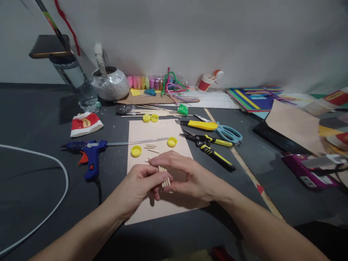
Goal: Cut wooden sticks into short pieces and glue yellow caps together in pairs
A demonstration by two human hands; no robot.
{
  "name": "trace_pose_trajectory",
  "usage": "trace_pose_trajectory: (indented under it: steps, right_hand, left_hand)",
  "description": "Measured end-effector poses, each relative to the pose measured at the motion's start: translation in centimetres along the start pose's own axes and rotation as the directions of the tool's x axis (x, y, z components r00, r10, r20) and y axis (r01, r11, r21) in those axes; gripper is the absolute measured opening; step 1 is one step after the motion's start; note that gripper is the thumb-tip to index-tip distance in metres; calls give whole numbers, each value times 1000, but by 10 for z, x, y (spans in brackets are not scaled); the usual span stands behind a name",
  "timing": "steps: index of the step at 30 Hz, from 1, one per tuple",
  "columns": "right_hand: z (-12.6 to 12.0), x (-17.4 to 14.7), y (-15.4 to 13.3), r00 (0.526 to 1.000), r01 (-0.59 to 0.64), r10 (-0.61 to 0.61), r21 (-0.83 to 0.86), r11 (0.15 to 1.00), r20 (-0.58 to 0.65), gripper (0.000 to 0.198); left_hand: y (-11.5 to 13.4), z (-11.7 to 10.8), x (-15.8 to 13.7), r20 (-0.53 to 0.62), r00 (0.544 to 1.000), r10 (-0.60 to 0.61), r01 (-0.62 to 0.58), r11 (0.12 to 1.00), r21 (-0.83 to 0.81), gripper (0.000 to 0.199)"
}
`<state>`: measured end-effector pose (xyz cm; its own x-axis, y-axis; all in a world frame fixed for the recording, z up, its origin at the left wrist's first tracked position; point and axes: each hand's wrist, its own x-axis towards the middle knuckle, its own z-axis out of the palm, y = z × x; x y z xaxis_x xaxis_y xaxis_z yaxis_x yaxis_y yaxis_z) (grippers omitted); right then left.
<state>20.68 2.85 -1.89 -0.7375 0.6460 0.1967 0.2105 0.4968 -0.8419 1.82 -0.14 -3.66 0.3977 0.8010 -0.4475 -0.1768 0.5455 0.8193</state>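
Two bare forearms [239,214] reach over the dark surface [40,119] to a pale sheet [141,213]. Above it, the left hand [143,181] grips a row of short sticks [164,177], four or so, between thumb and fingers; the right hand [190,173] curves around them, and I cannot tell whether its grip presses. Work looks partway: these are lined up, while at least four loose sticks [153,151] remain ungathered. Also: four yellow caps [136,151], one glue gun [92,147], one knife [202,125], one pair of scissors [228,132], one of pliers [200,140].
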Motion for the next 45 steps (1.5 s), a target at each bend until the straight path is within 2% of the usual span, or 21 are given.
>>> trace_pose_trajectory:
  steps: [8,12,16,18,21,23,29,39,42,45]
  right_hand:
    - [2,0,3,997,77,-77,12,997,-20,47]
    - [2,0,4,989,141,-139,36,989,-48,52]
    - [2,0,3,990,132,-130,32,991,-59,54]
    - [2,-1,4,986,143,-141,16,990,-86,55]
    - [2,-1,6,977,181,-183,-22,983,-113,56]
    - [2,0,7,973,203,-206,-38,979,-106,56]
    - [1,0,4,987,145,-146,-9,989,-63,50]
    - [5,-1,4,986,155,-155,-8,988,-57,51]
    - [4,-1,1,989,139,-139,-14,990,-47,53]
    - [2,-3,-4,995,92,-93,-47,995,-28,68]
  left_hand:
    - [1,0,-2,71,994,-78,84,994,-76,37]
    - [1,2,-3,109,990,-85,98,989,-113,43]
    - [1,4,-4,128,989,-73,89,988,-126,47]
    - [1,3,-5,118,992,-34,47,993,-110,44]
    - [1,1,-6,66,996,67,-67,998,-1,43]
    - [1,0,-6,37,995,91,-93,993,70,42]
    - [6,1,-7,14,997,80,-81,989,126,32]
    - [12,-3,-7,12,1000,6,-8,978,209,26]
    - [11,-2,-7,1,1000,-14,14,985,173,25]
    - [11,0,-8,38,999,-38,36,998,52,19]
